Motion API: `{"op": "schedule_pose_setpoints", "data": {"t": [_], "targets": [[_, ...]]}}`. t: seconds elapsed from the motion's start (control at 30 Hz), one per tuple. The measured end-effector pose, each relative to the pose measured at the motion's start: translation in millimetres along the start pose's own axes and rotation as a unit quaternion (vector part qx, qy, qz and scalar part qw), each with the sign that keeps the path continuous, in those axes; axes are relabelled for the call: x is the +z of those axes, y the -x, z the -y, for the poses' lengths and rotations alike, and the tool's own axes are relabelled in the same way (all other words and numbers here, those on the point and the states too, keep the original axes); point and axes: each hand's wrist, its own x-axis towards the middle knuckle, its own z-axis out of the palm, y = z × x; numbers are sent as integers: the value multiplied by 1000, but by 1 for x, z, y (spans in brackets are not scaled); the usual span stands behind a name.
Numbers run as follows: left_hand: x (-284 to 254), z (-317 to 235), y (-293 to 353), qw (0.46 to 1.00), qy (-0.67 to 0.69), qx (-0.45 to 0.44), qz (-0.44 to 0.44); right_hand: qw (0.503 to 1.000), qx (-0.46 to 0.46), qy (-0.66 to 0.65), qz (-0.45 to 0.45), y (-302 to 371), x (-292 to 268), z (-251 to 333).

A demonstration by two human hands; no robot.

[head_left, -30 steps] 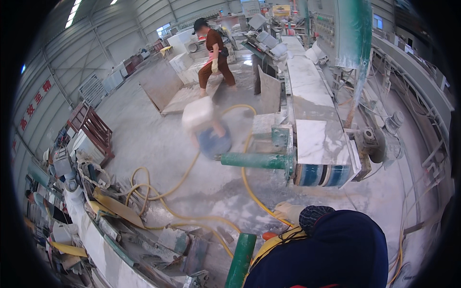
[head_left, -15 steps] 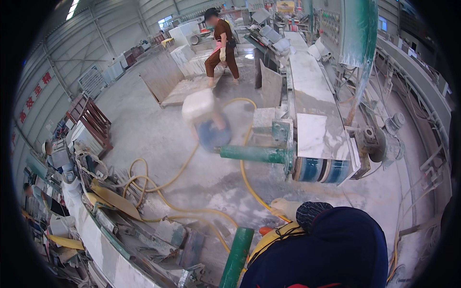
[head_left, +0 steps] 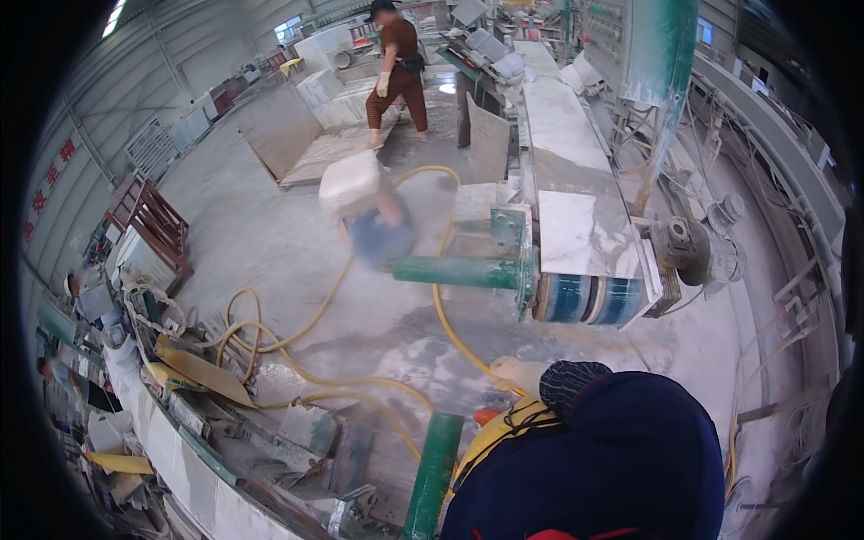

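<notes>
My right hand [head_left: 518,373], in a pale work glove with a dark patterned cuff, reaches out to the left from a navy sleeve [head_left: 639,450]. Its fingers are closed around a yellow hose [head_left: 447,335], which runs up the floor past a green metal cylinder [head_left: 459,270]. Below the hand, against a yellow apron [head_left: 504,432], shows a small orange piece [head_left: 486,417] whose kind I cannot make out. A second green cylinder [head_left: 435,472] stands just left of the apron. My left hand is out of view.
A conveyor [head_left: 576,162] carrying white stone slabs stretches away on the right. Loops of hose [head_left: 297,346] and stone offcuts [head_left: 310,427] lie at left. A blurred pale block [head_left: 351,184] tops a blue shape [head_left: 382,238]. Beyond, a person [head_left: 400,72] stands by slabs.
The whole scene has shifted slightly left and up in the picture. My right hand stays on the hose. The far person has turned, and the pink at their front no longer shows.
</notes>
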Motion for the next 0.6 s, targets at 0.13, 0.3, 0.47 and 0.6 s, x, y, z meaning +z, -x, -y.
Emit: {"op": "schedule_pose_setpoints", "data": {"t": [0.13, 0.3, 0.47, 0.6], "targets": [[5, -1, -6, 999, 43, 22, 5, 994, 6, -106, 15, 11, 0, 11], [7, -1, -11, 996, 82, 44, 12, 998, -58, 12, 21, 5, 13, 4], [8, 0, -11, 991, 118, 59, 25, 986, -120, 114, 15, 9, 20, 4], [7, 4, -8, 987, 145, 64, 33, 998, -24, -23, 54, 22, 13, 25]]}}
